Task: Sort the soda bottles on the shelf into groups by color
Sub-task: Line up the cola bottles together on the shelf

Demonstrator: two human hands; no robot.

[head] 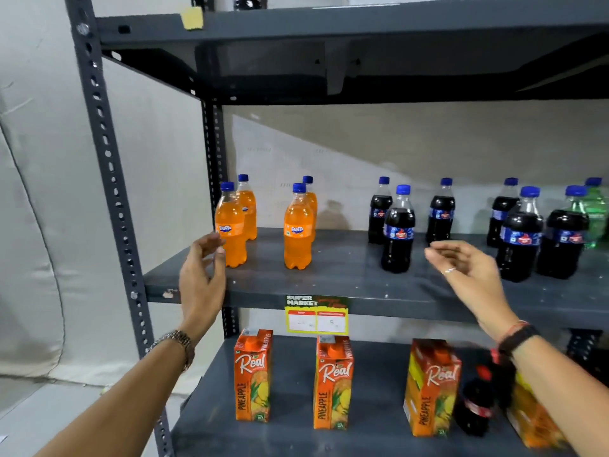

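Several orange soda bottles stand at the left of the grey middle shelf (346, 272); the front-left one (230, 225) and another (298, 229) are nearest the edge. Several dark cola bottles (397, 232) fill the right half, with two green bottles (596, 212) behind them at the far right. My left hand (201, 275) hovers open, fingers beside the front-left orange bottle, holding nothing. My right hand (468, 268) is open in front of the shelf, between two cola bottles and clear of both.
The lower shelf holds pineapple juice cartons (253, 377) and a dark red-capped bottle (478, 407). A yellow price tag (316, 315) hangs on the shelf edge. The rack's perforated upright (112, 179) stands at left, with another shelf board (329, 24) overhead.
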